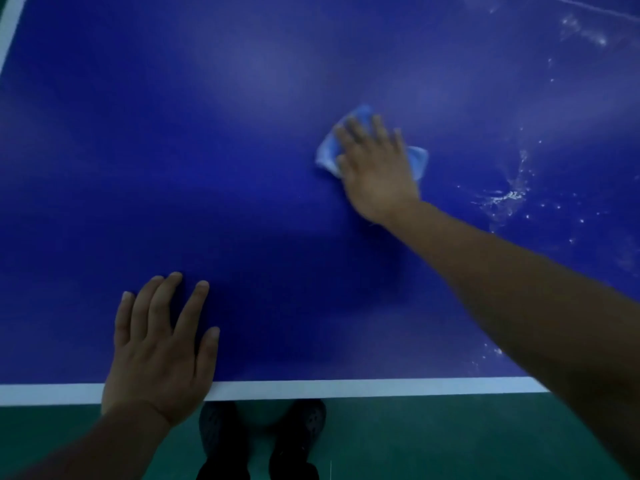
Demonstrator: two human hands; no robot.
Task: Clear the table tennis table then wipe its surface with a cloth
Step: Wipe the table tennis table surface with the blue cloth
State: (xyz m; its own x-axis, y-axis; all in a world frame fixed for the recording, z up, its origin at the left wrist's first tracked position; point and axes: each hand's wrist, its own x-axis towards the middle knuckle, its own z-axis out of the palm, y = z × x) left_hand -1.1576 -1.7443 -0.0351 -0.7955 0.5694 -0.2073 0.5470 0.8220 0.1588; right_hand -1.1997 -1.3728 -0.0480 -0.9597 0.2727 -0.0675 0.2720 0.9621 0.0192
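Note:
The blue table tennis table [242,168] fills most of the view, with a white line along its near edge. My right hand [375,168] presses flat with straight fingers on a light blue cloth [327,154] in the middle right of the table; the cloth sticks out on both sides of the hand. My left hand [159,351] rests flat on the table at the near edge, fingers spread, holding nothing.
White wet streaks and droplets [512,195] cover the table's right side, up to the far right corner. A white side line [10,32] runs at the far left. Below the near edge are green floor [433,441] and my dark shoes [298,431].

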